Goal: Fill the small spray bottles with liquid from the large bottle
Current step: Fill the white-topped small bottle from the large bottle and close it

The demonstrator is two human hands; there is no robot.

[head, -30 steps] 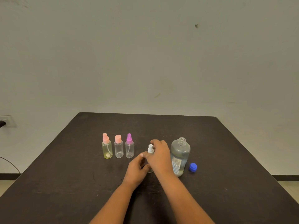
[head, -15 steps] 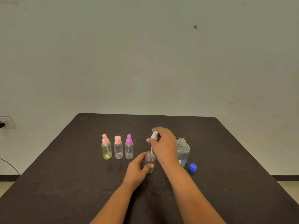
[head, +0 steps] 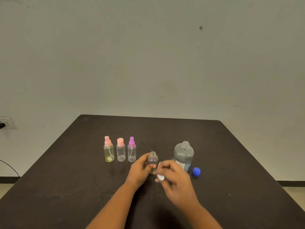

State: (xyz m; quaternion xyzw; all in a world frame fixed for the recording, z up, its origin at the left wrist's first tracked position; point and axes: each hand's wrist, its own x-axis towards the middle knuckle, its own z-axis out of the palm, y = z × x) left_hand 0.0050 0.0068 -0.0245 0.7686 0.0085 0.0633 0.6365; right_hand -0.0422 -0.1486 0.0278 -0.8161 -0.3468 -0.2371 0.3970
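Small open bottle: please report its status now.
Left hand grips uncapped small bottle. Right hand holds white spray top. Large bottle uncapped; both necks unobstructed.

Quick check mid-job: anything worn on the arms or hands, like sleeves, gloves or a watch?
The left forearm and right forearm are bare, with no sleeves in view. The left hand and right hand show no gloves, watch or rings. The left thumbnail looks painted reddish.

No text can be read. The large clear plastic bottle [head: 183,155] of greyish liquid carries a white printed label [head: 181,164] low on its front. The print on it is too small and blurred to make out.
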